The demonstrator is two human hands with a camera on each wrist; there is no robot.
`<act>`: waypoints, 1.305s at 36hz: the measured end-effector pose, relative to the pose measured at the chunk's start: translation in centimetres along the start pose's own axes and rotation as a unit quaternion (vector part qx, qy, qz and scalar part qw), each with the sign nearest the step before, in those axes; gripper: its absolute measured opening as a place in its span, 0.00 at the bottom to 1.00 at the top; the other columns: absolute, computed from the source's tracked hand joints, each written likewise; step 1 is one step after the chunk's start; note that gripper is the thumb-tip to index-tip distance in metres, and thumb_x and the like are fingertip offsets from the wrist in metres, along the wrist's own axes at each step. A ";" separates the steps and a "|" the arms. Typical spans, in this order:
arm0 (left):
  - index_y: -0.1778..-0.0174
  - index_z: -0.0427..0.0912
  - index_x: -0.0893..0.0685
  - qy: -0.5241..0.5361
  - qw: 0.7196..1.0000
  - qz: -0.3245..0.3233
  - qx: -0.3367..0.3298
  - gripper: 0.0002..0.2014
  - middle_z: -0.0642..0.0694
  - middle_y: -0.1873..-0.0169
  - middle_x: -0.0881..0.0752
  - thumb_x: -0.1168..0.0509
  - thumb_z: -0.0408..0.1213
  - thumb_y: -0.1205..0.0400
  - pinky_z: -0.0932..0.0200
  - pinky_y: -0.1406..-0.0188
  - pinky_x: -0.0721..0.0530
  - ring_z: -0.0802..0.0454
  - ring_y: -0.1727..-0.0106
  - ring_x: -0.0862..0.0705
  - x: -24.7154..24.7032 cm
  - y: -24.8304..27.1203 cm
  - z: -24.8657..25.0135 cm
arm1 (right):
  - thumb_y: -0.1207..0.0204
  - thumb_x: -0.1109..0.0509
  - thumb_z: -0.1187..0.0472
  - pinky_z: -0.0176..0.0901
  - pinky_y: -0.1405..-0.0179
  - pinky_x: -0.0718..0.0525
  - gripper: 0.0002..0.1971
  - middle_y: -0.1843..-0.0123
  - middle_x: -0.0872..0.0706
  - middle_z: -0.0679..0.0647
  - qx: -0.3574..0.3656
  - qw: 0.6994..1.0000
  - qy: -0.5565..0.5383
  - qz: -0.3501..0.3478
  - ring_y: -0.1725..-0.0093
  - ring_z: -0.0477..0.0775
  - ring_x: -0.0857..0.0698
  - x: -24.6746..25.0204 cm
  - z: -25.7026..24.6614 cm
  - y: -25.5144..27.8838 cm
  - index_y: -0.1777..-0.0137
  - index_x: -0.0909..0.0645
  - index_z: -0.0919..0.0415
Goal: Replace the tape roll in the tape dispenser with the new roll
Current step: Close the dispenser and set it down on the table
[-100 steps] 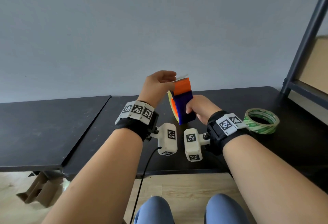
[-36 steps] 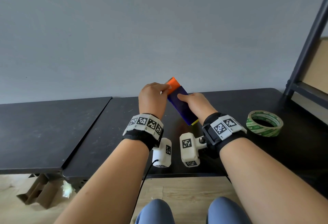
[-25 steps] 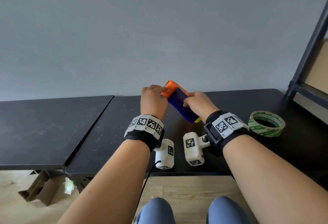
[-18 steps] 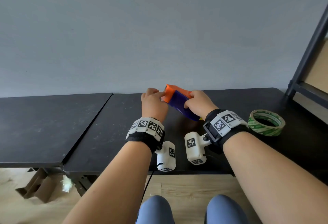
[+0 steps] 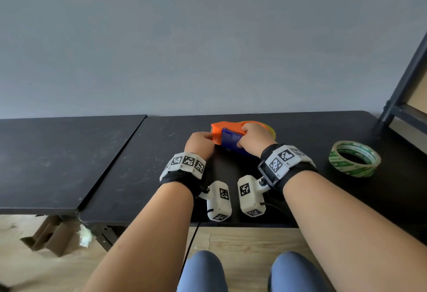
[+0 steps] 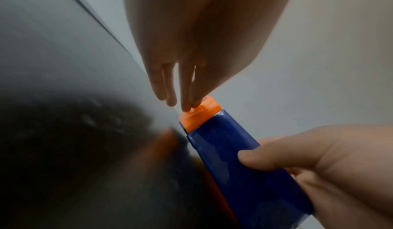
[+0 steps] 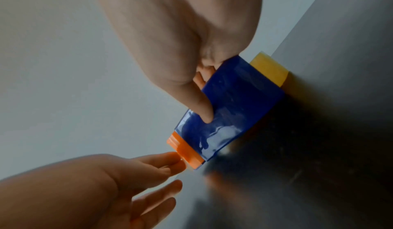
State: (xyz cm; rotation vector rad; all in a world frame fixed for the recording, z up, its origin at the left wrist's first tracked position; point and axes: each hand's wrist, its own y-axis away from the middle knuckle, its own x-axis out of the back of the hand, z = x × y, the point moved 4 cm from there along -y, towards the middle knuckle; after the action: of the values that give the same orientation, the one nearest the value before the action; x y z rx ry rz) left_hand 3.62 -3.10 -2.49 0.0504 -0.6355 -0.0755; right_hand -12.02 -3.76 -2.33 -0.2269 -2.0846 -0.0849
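Nearest, the black table (image 5: 143, 176) has a matte, scuffed top. On it lies the tape dispenser (image 5: 227, 135), glossy blue body, orange plastic end, yellow rim. The right hand (image 5: 254, 140) clamps its blue body; the left hand (image 5: 199, 142) pinches the orange end. Half a second ago it was tilted up. Right of it, well apart, lies the green-printed tape roll (image 5: 354, 158).

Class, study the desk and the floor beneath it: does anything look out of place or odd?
Mostly tidy. One oddity: a crumpled whitish scrap lies on the floor beside the table leg, near a brown cardboard piece. The green tape roll lies flat on the black table.
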 end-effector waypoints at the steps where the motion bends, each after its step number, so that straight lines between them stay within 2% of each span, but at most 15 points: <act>1: 0.30 0.45 0.18 -0.002 1.000 -0.004 0.004 0.26 0.41 0.34 0.15 0.42 0.23 0.22 0.50 0.32 0.20 0.40 0.34 0.17 0.0 0.0 -0.2 | 0.21 0.33 0.63 0.46 0.47 0.23 0.14 0.42 0.13 0.59 0.002 1.000 0.008 -0.001 0.39 0.63 0.15 -0.1 -0.1 -0.1 0.37 0.17 0.63; 7: 0.28 0.45 0.19 -0.009 1.000 -0.020 0.008 0.25 0.41 0.35 0.15 0.42 0.23 0.20 0.50 0.32 0.21 0.41 0.34 0.17 0.0 0.0 -0.4 | 0.20 0.37 0.64 0.48 0.44 0.19 0.14 0.43 0.13 0.58 0.002 0.999 0.054 0.000 0.42 0.61 0.15 -0.3 -0.5 0.0 0.36 0.19 0.61; 10: 0.44 0.45 0.10 -0.013 1.000 -0.002 0.003 0.20 0.46 0.50 0.12 0.43 0.24 0.21 0.58 0.48 0.21 0.46 0.49 0.16 0.3 0.0 -0.5 | 0.22 0.40 0.65 0.51 0.34 0.20 0.13 0.53 0.16 0.54 0.010 0.996 0.089 0.011 0.45 0.60 0.15 -0.2 -0.5 0.4 0.42 0.18 0.60; 12: 0.55 0.48 0.10 -0.019 1.000 0.017 0.006 0.18 0.44 0.55 0.15 0.44 0.26 0.20 0.59 0.52 0.24 0.46 0.53 0.19 0.8 0.1 -0.7 | 0.22 0.41 0.65 0.54 0.28 0.25 0.13 0.53 0.16 0.54 0.017 0.993 0.114 0.014 0.44 0.59 0.15 -0.2 -0.6 0.5 0.43 0.17 0.60; 15: 0.42 0.45 0.10 -0.012 0.999 0.036 0.024 0.20 0.42 0.43 0.11 0.44 0.24 0.19 0.57 0.43 0.21 0.43 0.42 0.14 1.3 0.0 -1.2 | 0.20 0.42 0.65 0.55 0.21 0.34 0.14 0.45 0.13 0.54 0.025 0.990 0.142 0.004 0.39 0.59 0.16 -0.3 -0.7 0.5 0.40 0.19 0.58; 19: 0.38 0.44 0.12 -0.013 0.998 0.060 0.027 0.20 0.43 0.38 0.12 0.43 0.25 0.19 0.57 0.39 0.21 0.43 0.36 0.15 2.0 0.4 -1.5 | 0.20 0.41 0.63 0.57 0.20 0.40 0.15 0.45 0.13 0.53 0.035 0.986 0.166 0.007 0.39 0.58 0.16 -0.3 -0.6 0.6 0.35 0.22 0.57; 23: 0.36 0.46 0.13 -0.035 0.997 0.071 0.017 0.21 0.46 0.37 0.13 0.43 0.26 0.20 0.60 0.43 0.22 0.46 0.35 0.16 2.4 0.9 -1.2 | 0.22 0.35 0.60 0.55 0.24 0.33 0.14 0.55 0.17 0.51 0.034 0.987 0.152 0.041 0.42 0.58 0.15 0.1 -0.5 0.9 0.37 0.22 0.58; 26: 0.36 0.45 0.13 -0.044 0.996 0.073 0.009 0.21 0.46 0.36 0.13 0.43 0.27 0.19 0.61 0.46 0.24 0.46 0.35 0.16 2.3 1.4 -0.8 | 0.23 0.34 0.62 0.53 0.28 0.28 0.18 0.41 0.14 0.56 0.044 0.989 0.126 0.061 0.35 0.61 0.17 0.9 -0.3 1.5 0.32 0.23 0.59; 28: 0.36 0.45 0.13 -0.046 0.996 0.078 0.003 0.20 0.46 0.36 0.13 0.43 0.27 0.19 0.61 0.47 0.24 0.46 0.35 0.16 2.3 1.5 -0.4 | 0.22 0.36 0.64 0.52 0.28 0.28 0.21 0.33 0.16 0.59 0.044 0.992 0.101 0.059 0.30 0.62 0.20 1.6 -0.2 2.0 0.28 0.25 0.60; 32: 0.38 0.44 0.12 -0.051 0.995 0.081 -0.006 0.20 0.44 0.38 0.12 0.43 0.26 0.19 0.62 0.48 0.25 0.45 0.36 0.16 2.0 2.2 0.3 | 0.20 0.38 0.66 0.54 0.26 0.26 0.24 0.27 0.20 0.63 0.024 0.995 0.071 0.065 0.27 0.65 0.22 2.8 0.3 3.0 0.23 0.28 0.63; 37: 0.39 0.44 0.12 -0.069 0.995 0.071 -0.017 0.20 0.44 0.38 0.12 0.44 0.25 0.20 0.61 0.49 0.25 0.44 0.37 0.16 1.2 3.3 1.4 | 0.21 0.40 0.67 0.55 0.33 0.19 0.22 0.32 0.17 0.63 0.003 0.997 0.031 0.076 0.32 0.65 0.19 3.7 1.7 4.3 0.27 0.24 0.62; 40: 0.49 0.48 0.11 -0.083 0.994 0.065 -0.028 0.19 0.42 0.44 0.12 0.44 0.25 0.21 0.60 0.49 0.24 0.43 0.43 0.16 0.4 4.0 2.4 | 0.22 0.37 0.66 0.53 0.43 0.18 0.17 0.39 0.15 0.63 -0.005 0.996 0.027 0.079 0.39 0.65 0.17 4.2 2.7 5.1 0.34 0.21 0.64; 42: 0.40 0.47 0.13 -0.091 0.993 0.064 -0.032 0.21 0.44 0.40 0.12 0.44 0.25 0.21 0.59 0.48 0.23 0.43 0.40 0.15 -0.2 4.4 3.1 | 0.21 0.37 0.64 0.53 0.45 0.18 0.14 0.40 0.14 0.63 -0.015 0.996 0.024 0.082 0.39 0.65 0.16 4.7 3.4 5.6 0.37 0.20 0.63; 45: 0.31 0.46 0.17 -0.100 0.993 0.058 -0.037 0.25 0.43 0.35 0.14 0.45 0.24 0.21 0.55 0.41 0.21 0.43 0.35 0.17 -1.1 4.9 4.4 | 0.20 0.38 0.64 0.57 0.33 0.21 0.22 0.30 0.20 0.63 -0.044 0.995 0.029 0.085 0.28 0.67 0.23 5.4 5.0 6.2 0.25 0.26 0.62; 47: 0.28 0.47 0.20 -0.115 0.991 0.045 -0.047 0.26 0.43 0.33 0.16 0.45 0.25 0.21 0.55 0.34 0.22 0.43 0.32 0.18 -1.8 5.1 5.5 | 0.20 0.38 0.62 0.57 0.31 0.22 0.25 0.27 0.22 0.63 -0.071 0.992 0.044 0.093 0.26 0.66 0.26 6.1 6.2 6.7 0.22 0.29 0.60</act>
State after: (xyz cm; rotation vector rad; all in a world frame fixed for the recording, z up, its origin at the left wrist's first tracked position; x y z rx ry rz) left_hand -0.80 2.02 1.18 -0.0789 -0.8621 -0.0235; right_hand -18.92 4.54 -0.39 -0.4950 -1.9625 -0.1273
